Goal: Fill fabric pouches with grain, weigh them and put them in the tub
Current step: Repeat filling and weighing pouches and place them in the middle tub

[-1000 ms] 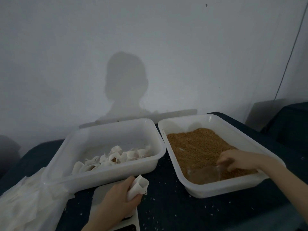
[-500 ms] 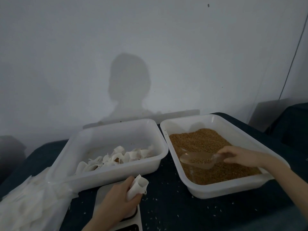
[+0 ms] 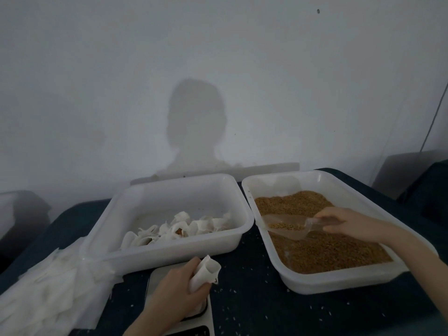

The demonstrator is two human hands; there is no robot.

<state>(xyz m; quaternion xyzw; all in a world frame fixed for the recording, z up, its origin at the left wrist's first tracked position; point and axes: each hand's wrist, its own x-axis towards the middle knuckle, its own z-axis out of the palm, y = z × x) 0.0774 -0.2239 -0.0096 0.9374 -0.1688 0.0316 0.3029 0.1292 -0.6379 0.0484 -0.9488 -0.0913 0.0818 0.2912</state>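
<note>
The left hand (image 3: 178,291) is gripping an empty pouch (image 3: 205,272) over the scale (image 3: 155,280). The right hand (image 3: 344,223) is holding a clear scoop (image 3: 286,225) of grain above the grain tub (image 3: 339,283).

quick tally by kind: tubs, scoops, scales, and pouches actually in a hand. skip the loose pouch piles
White tubs: 2, pouch tub and grain tub
Clear scoops: 1, scoop in the right hand
Scales: 1, scale
Pouches in hand: 1, pouch in the left hand
Total: 5
</note>
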